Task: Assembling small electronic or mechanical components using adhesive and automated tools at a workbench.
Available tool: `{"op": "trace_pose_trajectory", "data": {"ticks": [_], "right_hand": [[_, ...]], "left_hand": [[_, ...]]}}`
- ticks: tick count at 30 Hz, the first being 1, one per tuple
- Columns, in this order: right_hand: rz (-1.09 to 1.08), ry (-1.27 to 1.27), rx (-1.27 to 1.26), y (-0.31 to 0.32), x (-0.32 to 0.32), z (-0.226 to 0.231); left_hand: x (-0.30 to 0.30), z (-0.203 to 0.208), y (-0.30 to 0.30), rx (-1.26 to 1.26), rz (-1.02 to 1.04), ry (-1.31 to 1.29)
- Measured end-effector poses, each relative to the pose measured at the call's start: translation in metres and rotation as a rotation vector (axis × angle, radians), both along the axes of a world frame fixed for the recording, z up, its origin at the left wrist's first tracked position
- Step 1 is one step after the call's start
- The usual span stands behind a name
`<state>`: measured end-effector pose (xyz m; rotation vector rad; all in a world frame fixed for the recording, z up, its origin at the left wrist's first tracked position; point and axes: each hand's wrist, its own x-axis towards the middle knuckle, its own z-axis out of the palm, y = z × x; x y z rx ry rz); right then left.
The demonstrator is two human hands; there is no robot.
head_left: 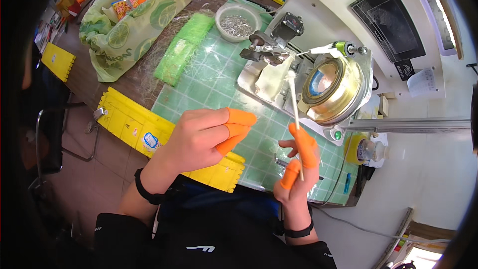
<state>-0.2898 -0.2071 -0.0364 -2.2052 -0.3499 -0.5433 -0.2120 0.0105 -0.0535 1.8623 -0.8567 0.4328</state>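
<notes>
Right hand [309, 175] in the head view pinches a slim white-tipped swab [295, 102] between thumb and forefinger, both in orange finger covers [304, 147]. The stick stands nearly upright, gripped towards its lower end, its fluffy tip up beside the brass-coloured ring [318, 111] of the machine; whether tip and metal touch, I cannot tell. Left hand [196, 132] hangs over the tabletop [226, 77], its covered fingertips pressed together and pointing towards the machine. Anything tiny between them is hidden.

Around the hands, a metal clamp [269, 52] stands to the left of the ring on the same base, and a bowl [220, 13] of small silvery pieces sits behind it. A green bundle [185, 47] with loose pale strands lies further left, and a yellow ridged tray [130, 119] reaches under the left forearm.

For good control, I would keep the pinch light and steer from the wrist, since a thin stick gripped this far from its tip probably bends and wavers; a hold nearer the tip should steady it. Fingers and wristbands are best kept clear of the ring, and the left fingertips well apart from the swab's path, so that neither hand knocks the other.
</notes>
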Motion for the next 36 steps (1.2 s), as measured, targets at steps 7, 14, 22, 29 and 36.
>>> {"op": "trace_pose_trajectory", "data": {"ticks": [7,14,22,29,36], "right_hand": [[0.01,-0.072,0.016,0.001,0.013,0.015],[0.071,-0.006,0.082,-0.004,-0.007,-0.002],[0.014,0.34,-0.186,0.013,0.003,-0.012],[-0.252,0.045,-0.299,-0.043,-0.028,-0.001],[-0.483,0.247,-0.588,-0.111,-0.038,-0.013]], "left_hand": [[0.001,-0.003,0.002,0.025,-0.006,0.01],[-0.002,-0.001,0.006,0.036,-0.014,0.035],[0.0,-0.001,0.0,0.008,-0.013,0.017],[-0.012,0.003,-0.006,-0.028,0.01,0.089],[-0.018,0.041,0.008,0.045,-0.067,0.094]]}}
